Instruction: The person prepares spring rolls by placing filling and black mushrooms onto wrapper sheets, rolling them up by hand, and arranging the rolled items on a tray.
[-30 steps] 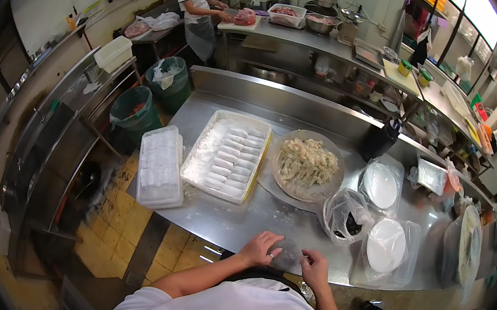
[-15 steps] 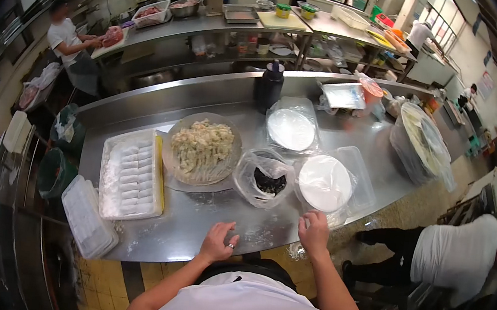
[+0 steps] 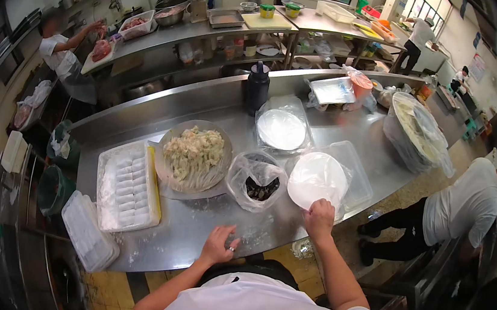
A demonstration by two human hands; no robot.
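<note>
My right hand (image 3: 318,221) is at the near edge of a round white disc, like a stack of thin wrappers (image 3: 314,177), partly covered by clear plastic. Its fingers are bent together at that rim, and what they pinch is hidden. Low over the table's front edge, my left hand (image 3: 218,246) hangs open and empty, with a ring on one finger. Between and beyond the hands stands a clear plastic bag (image 3: 238,185) holding dark, chopped pieces. To its left is a round dish of pale chopped filling (image 3: 194,154).
A white tray (image 3: 101,191) holds rows of white rolls in powder. Stacked lids (image 3: 84,231) lean beside it. Behind are a second white disc (image 3: 282,129), a dark bottle (image 3: 258,87) and a bagged round tray (image 3: 409,135). A co-worker in white (image 3: 465,199) stands right of the table.
My right hand has come in over the white disc's near edge, its fingers drawing together. My left hand has barely moved. The co-worker at right has shifted, and the view has tilted a little.
</note>
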